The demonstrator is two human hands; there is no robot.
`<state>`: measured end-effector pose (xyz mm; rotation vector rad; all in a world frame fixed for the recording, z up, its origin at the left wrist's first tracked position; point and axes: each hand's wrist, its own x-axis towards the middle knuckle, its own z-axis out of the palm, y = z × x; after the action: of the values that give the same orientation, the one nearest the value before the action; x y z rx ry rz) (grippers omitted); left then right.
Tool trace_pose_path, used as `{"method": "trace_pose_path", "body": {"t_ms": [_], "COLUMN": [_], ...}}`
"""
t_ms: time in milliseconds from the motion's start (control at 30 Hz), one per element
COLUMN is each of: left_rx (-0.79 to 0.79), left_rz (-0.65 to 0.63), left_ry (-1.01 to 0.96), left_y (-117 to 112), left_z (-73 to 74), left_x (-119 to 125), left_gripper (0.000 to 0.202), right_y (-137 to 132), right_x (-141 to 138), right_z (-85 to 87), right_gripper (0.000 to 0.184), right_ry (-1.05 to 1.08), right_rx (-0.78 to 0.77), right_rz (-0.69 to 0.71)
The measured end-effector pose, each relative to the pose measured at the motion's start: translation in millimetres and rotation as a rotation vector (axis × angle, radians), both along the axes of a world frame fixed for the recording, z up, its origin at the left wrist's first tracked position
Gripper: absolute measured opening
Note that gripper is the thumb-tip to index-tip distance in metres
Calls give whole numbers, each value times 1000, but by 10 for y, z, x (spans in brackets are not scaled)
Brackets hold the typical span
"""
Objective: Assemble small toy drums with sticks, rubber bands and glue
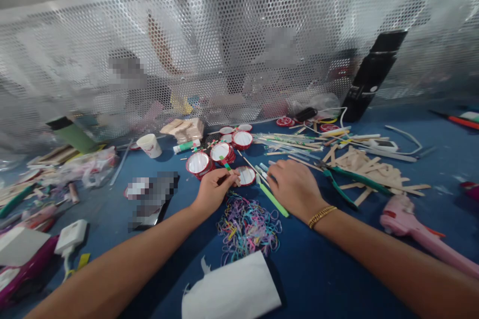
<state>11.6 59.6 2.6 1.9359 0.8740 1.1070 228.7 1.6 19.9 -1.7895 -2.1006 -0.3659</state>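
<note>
My left hand [214, 193] is closed in a pinch on a small flat stick [226, 164] with green and red marks. It sits beside several round discs with white tops and red rims [220, 152], some of them stacked. My right hand [295, 187], fingers bent down and together, rests by thin pale sticks [262, 171]; its fingertips are partly hidden, and whatever they hold is not clear. A light green pen-like tool [275, 200] lies between the hands. Just in front of them is a heap of colourful rubber bands [249, 227].
A white paper roll [232, 289] lies nearest me. Pliers [339, 187], wooden sticks [359, 167] and a pink glue gun [415, 229] are on the right. To the left are a phone [157, 199] and a paper cup [149, 145]. A perforated metal screen [239, 50] stands behind.
</note>
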Motion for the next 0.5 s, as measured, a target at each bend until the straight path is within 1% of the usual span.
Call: {"method": "trace_pose_path", "body": {"t_ms": [100, 200, 333, 500], "left_rx": [5, -6, -10, -16], "left_rz": [-5, -15, -4, -12], "left_ry": [16, 13, 13, 7], "left_y": [-8, -17, -18, -4], "left_z": [17, 33, 43, 38], "left_x": [-3, -1, 3, 7], "left_gripper": [34, 34, 36, 37], "right_y": [192, 469, 791, 976], "right_x": [-56, -152, -288, -344], "right_z": [121, 192, 181, 148], "right_gripper": [24, 21, 24, 37], "right_ry": [14, 37, 50, 66], "right_rx": [-56, -150, -320, -479], "right_rz": [-12, -77, -175, -225]}}
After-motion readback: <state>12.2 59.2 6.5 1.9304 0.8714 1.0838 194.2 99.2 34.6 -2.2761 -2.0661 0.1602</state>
